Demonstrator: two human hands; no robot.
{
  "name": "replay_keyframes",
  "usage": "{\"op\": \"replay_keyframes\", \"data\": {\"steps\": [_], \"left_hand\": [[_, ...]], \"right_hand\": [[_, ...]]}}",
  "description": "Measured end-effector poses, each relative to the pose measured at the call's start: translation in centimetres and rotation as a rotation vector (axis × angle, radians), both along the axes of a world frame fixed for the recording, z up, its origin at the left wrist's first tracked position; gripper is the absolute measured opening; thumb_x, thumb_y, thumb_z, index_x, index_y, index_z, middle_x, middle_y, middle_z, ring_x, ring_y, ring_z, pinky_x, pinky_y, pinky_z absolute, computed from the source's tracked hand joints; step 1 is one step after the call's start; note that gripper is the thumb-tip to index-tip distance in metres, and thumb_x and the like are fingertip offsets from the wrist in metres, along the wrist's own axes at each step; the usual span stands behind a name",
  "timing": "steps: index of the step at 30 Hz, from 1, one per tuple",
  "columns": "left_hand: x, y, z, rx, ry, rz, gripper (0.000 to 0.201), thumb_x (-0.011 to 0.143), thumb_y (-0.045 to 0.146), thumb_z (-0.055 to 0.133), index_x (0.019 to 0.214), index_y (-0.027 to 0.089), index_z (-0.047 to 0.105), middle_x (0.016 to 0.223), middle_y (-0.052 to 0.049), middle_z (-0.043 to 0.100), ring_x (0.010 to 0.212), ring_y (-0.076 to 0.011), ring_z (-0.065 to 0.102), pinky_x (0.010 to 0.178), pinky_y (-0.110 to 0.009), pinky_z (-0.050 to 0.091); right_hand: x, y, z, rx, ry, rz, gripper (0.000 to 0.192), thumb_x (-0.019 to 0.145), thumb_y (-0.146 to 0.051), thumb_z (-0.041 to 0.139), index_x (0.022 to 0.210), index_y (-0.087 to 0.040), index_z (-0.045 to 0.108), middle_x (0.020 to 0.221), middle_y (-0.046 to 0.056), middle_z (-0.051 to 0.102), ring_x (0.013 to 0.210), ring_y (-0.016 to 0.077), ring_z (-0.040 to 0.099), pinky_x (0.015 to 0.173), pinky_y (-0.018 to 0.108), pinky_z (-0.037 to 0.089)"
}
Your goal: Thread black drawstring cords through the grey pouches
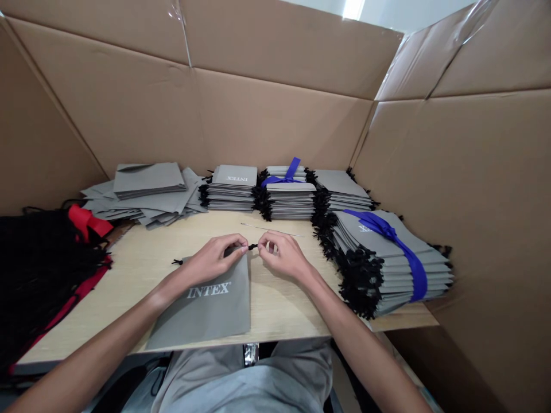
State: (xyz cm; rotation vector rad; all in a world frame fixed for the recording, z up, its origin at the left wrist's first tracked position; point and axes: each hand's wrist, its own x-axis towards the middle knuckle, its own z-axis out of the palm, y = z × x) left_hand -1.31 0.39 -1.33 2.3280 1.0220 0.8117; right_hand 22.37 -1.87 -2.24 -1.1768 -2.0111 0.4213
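A grey drawstring pouch (209, 315) printed INTEX lies flat on the table in front of me. At its upper right corner both my hands pinch a short black cord (252, 246). My left hand (221, 252) rests over the pouch's top edge, thumb and finger closed on the cord there. Just to the right, my right hand (279, 252) grips the cord's other end between thumb and fingertips. A second black cord end (177, 262) sticks out at the pouch's upper left corner. Behind my hands a long thin needle-like rod (275, 230) lies on the table.
Loose grey pouches (148, 183) are heaped at the back left. Several neat stacks with black cord ends stand at the back, and a bundle (391, 258) tied with blue ribbon sits at right. Black cords (43, 275) with red ribbon cover the left side. Cardboard walls (279, 109) enclose the table.
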Motion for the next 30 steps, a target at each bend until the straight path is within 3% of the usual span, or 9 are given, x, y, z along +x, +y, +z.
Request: {"op": "replay_keyframes", "data": {"steps": [4, 7, 10, 15, 22, 30], "left_hand": [[0.1, -0.2, 0.0, -0.021, -0.041, 0.008, 0.036, 0.104, 0.052, 0.057, 0.101, 0.022, 0.076, 0.1, -0.004, 0.082, 0.088, -0.0232, 0.073, 0.075, -0.029, 0.053], [0.2, -0.3, -0.1, -0.043, -0.066, 0.011, 0.034, 0.102, 0.051, 0.059, 0.099, 0.022, 0.076, 0.098, -0.004, 0.082, 0.087, -0.0233, 0.073, 0.075, -0.029, 0.052], [0.2, -0.2, -0.2, -0.066, -0.095, 0.016, 0.034, 0.101, 0.051, 0.061, 0.098, 0.021, 0.076, 0.094, -0.004, 0.081, 0.085, -0.0233, 0.072, 0.074, -0.03, 0.052], [-0.2, 0.2, -0.4, -0.121, -0.108, -0.035, 0.038, 0.101, 0.056, 0.061, 0.098, 0.021, 0.077, 0.094, -0.005, 0.081, 0.085, -0.0239, 0.072, 0.074, -0.03, 0.052], [0.2, -0.4, -0.1, -0.076, -0.08, -0.077, 0.036, 0.104, 0.052, 0.057, 0.095, 0.021, 0.075, 0.093, -0.003, 0.08, 0.085, -0.0222, 0.071, 0.079, -0.029, 0.053], [-0.2, -0.1, -0.3, -0.053, -0.099, -0.005, 0.036, 0.104, 0.052, 0.057, 0.098, 0.021, 0.074, 0.094, -0.003, 0.079, 0.085, -0.0218, 0.07, 0.077, -0.029, 0.051]], "right_hand": [[0.3, 0.1, -0.1, 0.012, 0.028, 0.016, 0.013, 0.092, -0.02, 0.07, 0.1, -0.025, 0.079, 0.097, -0.002, 0.08, 0.076, 0.0154, 0.065, 0.073, 0.027, 0.045], [0.2, 0.2, -0.2, -0.003, 0.128, 0.094, 0.026, 0.089, -0.023, 0.077, 0.114, -0.026, 0.081, 0.112, 0.0, 0.083, 0.079, 0.0157, 0.069, 0.074, 0.027, 0.05], [-0.2, 0.2, 0.0, -0.04, 0.216, 0.18, 0.019, 0.091, -0.027, 0.081, 0.109, -0.025, 0.084, 0.111, 0.003, 0.084, 0.082, 0.017, 0.073, 0.07, 0.026, 0.05], [-0.5, 0.0, -0.1, -0.026, 0.252, 0.177, 0.007, 0.09, -0.029, 0.083, 0.094, -0.024, 0.085, 0.094, 0.002, 0.083, 0.081, 0.0174, 0.072, 0.07, 0.026, 0.049], [-0.5, 0.1, -0.6, -0.065, 0.237, 0.15, 0.016, 0.075, -0.013, 0.076, 0.087, -0.022, 0.08, 0.083, -0.003, 0.077, 0.067, 0.0132, 0.06, 0.065, 0.024, 0.046], [0.2, -0.5, 0.6, -0.037, 0.108, 0.115, 0.017, 0.089, -0.021, 0.074, 0.105, -0.023, 0.078, 0.1, 0.001, 0.079, 0.079, 0.0155, 0.065, 0.076, 0.027, 0.048]]}}
